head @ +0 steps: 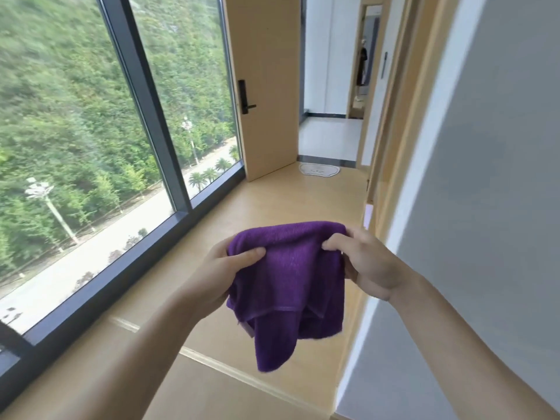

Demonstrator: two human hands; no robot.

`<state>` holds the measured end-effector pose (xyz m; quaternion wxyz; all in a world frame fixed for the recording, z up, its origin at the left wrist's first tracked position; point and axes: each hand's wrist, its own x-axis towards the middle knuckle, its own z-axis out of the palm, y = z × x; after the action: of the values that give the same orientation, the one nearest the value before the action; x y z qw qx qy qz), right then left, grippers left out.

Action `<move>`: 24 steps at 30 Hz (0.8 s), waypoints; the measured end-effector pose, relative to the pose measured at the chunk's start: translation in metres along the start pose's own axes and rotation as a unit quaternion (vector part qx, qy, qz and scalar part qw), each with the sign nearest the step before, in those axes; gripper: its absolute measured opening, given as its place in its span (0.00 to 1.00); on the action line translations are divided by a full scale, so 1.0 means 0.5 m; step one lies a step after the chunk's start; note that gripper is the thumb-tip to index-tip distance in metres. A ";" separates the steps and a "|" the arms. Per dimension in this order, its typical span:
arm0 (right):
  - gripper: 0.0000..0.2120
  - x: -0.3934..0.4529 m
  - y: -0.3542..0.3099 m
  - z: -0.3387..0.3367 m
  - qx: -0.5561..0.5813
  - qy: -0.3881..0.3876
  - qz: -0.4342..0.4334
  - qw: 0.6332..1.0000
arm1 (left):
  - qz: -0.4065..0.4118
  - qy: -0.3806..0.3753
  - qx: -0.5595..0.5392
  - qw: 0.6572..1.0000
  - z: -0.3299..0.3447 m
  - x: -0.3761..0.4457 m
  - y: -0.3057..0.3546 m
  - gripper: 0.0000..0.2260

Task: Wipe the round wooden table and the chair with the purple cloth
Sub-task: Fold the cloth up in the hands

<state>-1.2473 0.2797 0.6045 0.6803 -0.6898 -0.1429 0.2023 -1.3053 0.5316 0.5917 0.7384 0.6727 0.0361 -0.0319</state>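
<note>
Purple cloth held up in mid-air over light wooden floor, folded over at top, lower edges hanging loose. Left hand pinches its upper left part, thumb in front. Right hand grips upper right corner. Large window left; open door ahead; grey wall right.

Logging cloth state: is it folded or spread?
Folded: the cloth hangs doubled, its layered edges showing, gripped by left hand and right hand.
</note>
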 end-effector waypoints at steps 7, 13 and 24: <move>0.04 0.371 -0.017 0.022 0.078 0.030 0.023 0.996 | -0.063 0.072 -0.109 0.989 -0.144 0.281 0.023 0.14; 0.07 0.641 -0.046 0.015 0.146 0.096 0.039 0.984 | -0.104 0.014 -0.187 0.977 -0.253 0.498 0.040 0.19; 0.09 1.139 -0.061 -0.085 0.140 0.183 0.047 0.972 | -0.111 -0.052 -0.126 0.984 -0.405 1.074 0.036 0.19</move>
<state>-0.7252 0.5121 0.5862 0.7743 -0.6193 0.0463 0.1219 -0.7711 0.7357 0.5392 0.8101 0.5632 0.0761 -0.1438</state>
